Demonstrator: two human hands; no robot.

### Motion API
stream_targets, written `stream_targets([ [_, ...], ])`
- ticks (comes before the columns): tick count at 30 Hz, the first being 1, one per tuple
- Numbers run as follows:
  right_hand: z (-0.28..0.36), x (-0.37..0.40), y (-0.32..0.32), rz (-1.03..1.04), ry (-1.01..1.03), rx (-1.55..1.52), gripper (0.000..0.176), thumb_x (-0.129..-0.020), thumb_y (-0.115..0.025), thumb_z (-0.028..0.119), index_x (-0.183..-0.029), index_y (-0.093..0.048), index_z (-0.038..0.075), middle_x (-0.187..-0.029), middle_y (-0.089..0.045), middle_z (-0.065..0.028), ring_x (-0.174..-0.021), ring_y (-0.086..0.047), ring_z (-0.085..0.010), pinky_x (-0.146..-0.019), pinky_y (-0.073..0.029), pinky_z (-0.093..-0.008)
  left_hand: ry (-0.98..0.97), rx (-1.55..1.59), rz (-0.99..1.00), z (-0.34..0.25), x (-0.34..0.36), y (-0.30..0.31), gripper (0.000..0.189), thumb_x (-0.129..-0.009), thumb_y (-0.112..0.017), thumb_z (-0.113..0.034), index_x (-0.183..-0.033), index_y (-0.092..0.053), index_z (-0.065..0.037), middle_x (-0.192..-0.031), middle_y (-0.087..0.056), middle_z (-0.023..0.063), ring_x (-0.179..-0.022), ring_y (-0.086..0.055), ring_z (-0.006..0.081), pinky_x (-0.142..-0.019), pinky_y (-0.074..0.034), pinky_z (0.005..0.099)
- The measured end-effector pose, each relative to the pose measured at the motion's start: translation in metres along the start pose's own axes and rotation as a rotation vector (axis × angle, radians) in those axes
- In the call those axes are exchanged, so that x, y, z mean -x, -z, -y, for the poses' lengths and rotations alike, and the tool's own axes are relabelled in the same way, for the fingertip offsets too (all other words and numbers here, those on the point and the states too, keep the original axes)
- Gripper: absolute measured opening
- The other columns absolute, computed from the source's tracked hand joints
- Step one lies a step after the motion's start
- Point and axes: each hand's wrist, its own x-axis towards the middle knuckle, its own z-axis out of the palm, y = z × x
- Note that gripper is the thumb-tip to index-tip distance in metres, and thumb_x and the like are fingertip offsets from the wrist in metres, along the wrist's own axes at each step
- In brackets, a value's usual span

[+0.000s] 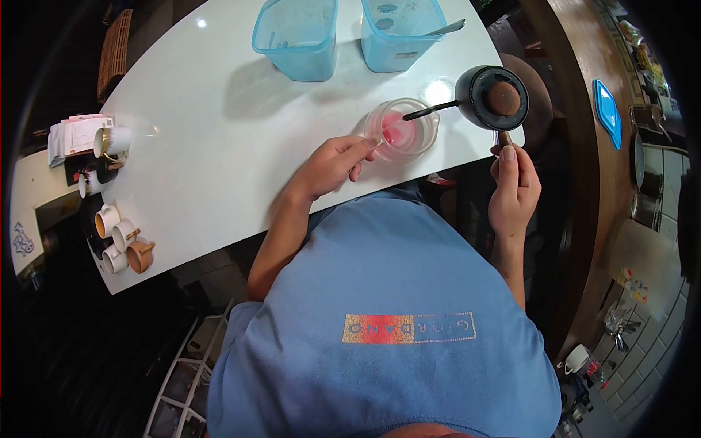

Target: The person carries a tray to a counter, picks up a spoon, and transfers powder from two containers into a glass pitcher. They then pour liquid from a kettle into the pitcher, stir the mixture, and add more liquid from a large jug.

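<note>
A small black gooseneck kettle [476, 102] with a round brown knob on its lid hangs near the table's right edge. My right hand [515, 190] is closed round its handle below the body. The kettle's thin spout reaches left, and its tip overlaps the rim of a clear glass cup [431, 139]. Pinkish-red liquid [399, 133] shows inside the cup, which sits close to the table's near edge. With thumb and fingers pinched together, my left hand [337, 165] grips the cup at its left side.
Two light-blue plastic containers [310, 62] stand at the table's [212, 153] far side; a metal utensil handle [447, 28] sticks out of the right one. Several mugs [123, 233] stand at the left end. A round stool seat [537, 95] is beyond the right edge, near a wooden counter [577, 182].
</note>
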Motion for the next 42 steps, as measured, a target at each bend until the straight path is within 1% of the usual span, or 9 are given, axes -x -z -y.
stream_targets([
  [3,-0.001,-0.001,0.001,0.003,0.003,-0.002,0.032,-0.095,-0.052,0.024,-0.098,-0.061,-0.006,-0.065,-0.048,0.003,-0.06,-0.041,-0.0029,-0.053,-0.032,-0.0182,0.052,-0.07,0.005,0.005,0.007,0.009,0.038,-0.095,-0.046,-0.033,-0.088,-0.063,0.0,-0.059,-0.049,-0.0013,-0.056,-0.045,0.0053,-0.054,-0.033,0.0199],
  [12,0.002,0.001,-0.001,0.022,0.016,-0.018,0.032,-0.095,-0.051,0.022,-0.099,-0.06,-0.008,-0.064,-0.047,0.003,-0.059,-0.041,-0.0028,-0.053,-0.032,-0.0181,-0.02,0.002,-0.055,0.0,0.008,0.015,0.041,-0.095,-0.044,-0.035,-0.089,-0.062,0.002,-0.058,-0.048,-0.0016,-0.055,-0.042,0.0058,-0.053,-0.032,0.0209],
  [14,0.003,0.001,-0.003,0.008,0.025,-0.019,0.027,-0.096,-0.048,0.02,-0.094,-0.059,-0.005,-0.065,-0.043,0.0028,-0.058,-0.035,-0.0031,-0.052,-0.025,-0.0193,0.004,0.047,-0.048,0.0,0.003,0.007,0.042,-0.096,-0.044,-0.035,-0.089,-0.062,0.003,-0.058,-0.047,-0.0018,-0.055,-0.043,0.0058,-0.053,-0.031,0.0209],
  [15,0.003,0.001,-0.003,0.009,0.026,-0.021,0.027,-0.096,-0.048,0.02,-0.094,-0.059,-0.005,-0.065,-0.043,0.0028,-0.058,-0.035,-0.0031,-0.052,-0.025,-0.0193,0.004,0.046,-0.049,-0.001,0.003,0.006,0.042,-0.096,-0.044,-0.035,-0.089,-0.062,0.003,-0.058,-0.047,-0.0018,-0.055,-0.043,0.0058,-0.053,-0.031,0.0209],
  [18,0.002,0.0,-0.003,0.024,0.021,-0.034,0.028,-0.096,-0.048,0.02,-0.095,-0.059,-0.005,-0.065,-0.043,0.0028,-0.059,-0.035,-0.0031,-0.052,-0.026,-0.0191,-0.008,0.023,0.002,-0.001,0.009,0.004,0.045,-0.094,-0.049,-0.04,-0.082,-0.061,0.002,-0.063,-0.048,-0.0019,-0.056,-0.043,0.006,-0.054,-0.036,0.0208],
  [20,0.001,0.0,-0.002,0.01,0.013,-0.034,0.031,-0.095,-0.052,0.022,-0.098,-0.06,-0.008,-0.064,-0.048,0.0029,-0.059,-0.042,-0.003,-0.053,-0.032,-0.0184,-0.005,0.0,0.007,0.0,0.015,0.009,0.044,-0.094,-0.049,-0.038,-0.083,-0.061,0.002,-0.063,-0.048,-0.0017,-0.056,-0.044,0.0062,-0.055,-0.036,0.0209],
  [23,0.003,0.0,-0.001,0.019,0.016,-0.024,0.031,-0.095,-0.052,0.022,-0.098,-0.06,-0.008,-0.064,-0.048,0.0028,-0.059,-0.042,-0.0031,-0.053,-0.033,-0.0184,-0.032,-0.02,-0.024,0.003,0.022,0.02,0.041,-0.096,-0.043,-0.034,-0.091,-0.063,0.002,-0.058,-0.049,-0.0011,-0.055,-0.04,0.0055,-0.054,-0.03,0.021],
  [35,0.005,0.006,-0.004,0.013,0.023,-0.022,0.03,-0.094,-0.052,0.021,-0.097,-0.06,-0.007,-0.064,-0.05,0.0018,-0.059,-0.044,-0.0036,-0.053,-0.034,-0.0193,-0.054,-0.048,0.007,0.008,0.018,0.039,0.041,-0.097,-0.042,-0.034,-0.093,-0.062,0.002,-0.059,-0.048,-0.0008,-0.058,-0.043,0.0065,-0.056,-0.033,0.0212],
  [42,0.006,0.008,-0.007,0.008,0.005,-0.03,0.03,-0.094,-0.052,0.022,-0.097,-0.061,-0.006,-0.065,-0.051,0.0017,-0.06,-0.044,-0.0035,-0.053,-0.035,-0.0192,0.001,-0.012,0.023,-0.003,0.007,0.016,0.039,-0.096,-0.044,-0.033,-0.094,-0.062,0.002,-0.06,-0.048,-0.0007,-0.057,-0.044,0.0069,-0.056,-0.034,0.0216],
])
